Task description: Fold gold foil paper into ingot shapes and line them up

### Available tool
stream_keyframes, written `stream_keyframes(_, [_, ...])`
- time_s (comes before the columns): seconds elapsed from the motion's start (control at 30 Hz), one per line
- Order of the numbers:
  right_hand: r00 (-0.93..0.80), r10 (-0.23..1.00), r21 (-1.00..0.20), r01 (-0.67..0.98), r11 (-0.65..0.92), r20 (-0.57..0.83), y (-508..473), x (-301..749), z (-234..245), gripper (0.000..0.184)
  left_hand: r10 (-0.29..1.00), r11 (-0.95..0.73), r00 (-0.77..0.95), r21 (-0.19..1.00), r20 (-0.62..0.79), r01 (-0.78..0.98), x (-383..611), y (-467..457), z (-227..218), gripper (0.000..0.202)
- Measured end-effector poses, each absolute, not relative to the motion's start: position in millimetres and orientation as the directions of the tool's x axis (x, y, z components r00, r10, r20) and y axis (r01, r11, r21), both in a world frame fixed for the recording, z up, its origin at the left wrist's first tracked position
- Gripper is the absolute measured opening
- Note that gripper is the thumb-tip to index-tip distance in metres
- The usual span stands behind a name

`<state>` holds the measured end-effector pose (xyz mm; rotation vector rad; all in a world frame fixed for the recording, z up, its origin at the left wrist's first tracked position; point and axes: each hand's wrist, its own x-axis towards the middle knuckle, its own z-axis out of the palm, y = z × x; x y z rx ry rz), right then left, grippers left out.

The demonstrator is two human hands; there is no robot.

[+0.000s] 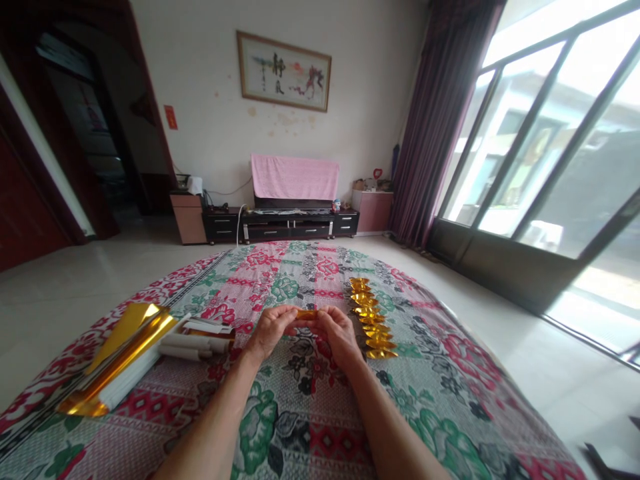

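Between my two hands, above the middle of the table, is a small folded piece of gold foil paper [307,315]. My left hand [274,328] pinches its left end, thumb against fingers. At the other end my right hand [337,332] grips it the same way. Just right of my right hand lies a column of folded gold paper ingots [367,311], one behind another. Off to the left rests a stack of gold foil sheets [127,363], partly curled. Beside it are several rolled white-backed papers [193,343]. My fingers cover both ends of the held piece.
A flowered cloth [295,283] covers the round table. Beyond it stands a low black cabinet [273,232] with a pink cloth [295,177] draped over something on top. Large windows and a purple curtain [430,133] are at the right.
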<state>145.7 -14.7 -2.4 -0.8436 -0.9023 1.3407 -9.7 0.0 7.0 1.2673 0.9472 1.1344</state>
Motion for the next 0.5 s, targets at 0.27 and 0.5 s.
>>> stream_keyframes(0.27, [0.056, 0.995, -0.920, -0.382, 0.092, 0.077, -13.2, 143.8, -5.1, 0.031, 0.970, -0.042, 0.236, 0.994, 0.065, -0.102, -11.3, 0.1, 5.7, 0.037])
stream_keyframes(0.5, [0.033, 0.987, -0.941, -0.300, 0.160, 0.157, -14.7, 138.4, -4.9, 0.030, 0.964, -0.099, 0.246, 0.995, 0.104, -0.030, -7.1, 7.0, -1.5, 0.032])
